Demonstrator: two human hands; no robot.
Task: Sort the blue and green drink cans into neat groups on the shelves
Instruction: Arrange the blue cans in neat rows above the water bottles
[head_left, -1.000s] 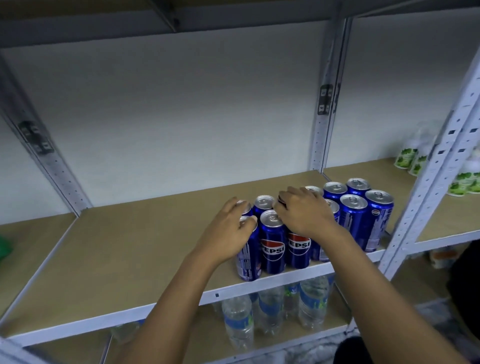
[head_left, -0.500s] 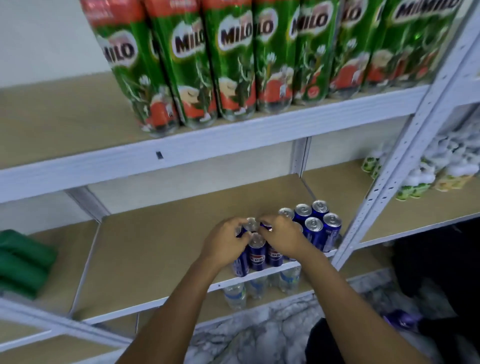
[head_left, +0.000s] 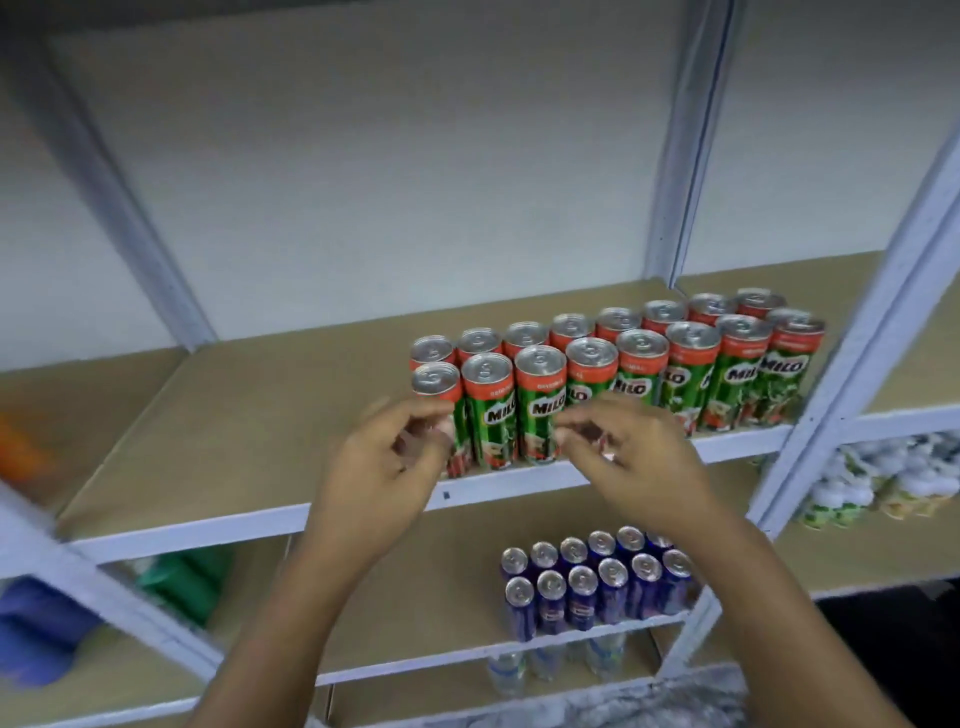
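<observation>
Two rows of several green Milo cans (head_left: 691, 374) stand upright along the right part of the upper shelf (head_left: 208, 525). On the shelf below, several blue Pepsi cans (head_left: 613, 587) stand in two rows at the front edge. My left hand (head_left: 384, 467) hovers, blurred, just in front of the leftmost front Milo can, with fingers loosely curled and nothing in them. My right hand (head_left: 639, 457) is raised before the middle of the front Milo row, with loosely bent fingers that hold nothing.
Water bottles (head_left: 550, 665) stand under the blue cans. White and green bottles (head_left: 883, 483) fill the right bay behind a white upright (head_left: 852, 353). Green packs (head_left: 182, 582) and a blue object (head_left: 36, 639) lie at the lower left.
Both hands have left the blue cans and risen to the Milo shelf. The view has swung up, so the Milo cans are seen from above.
</observation>
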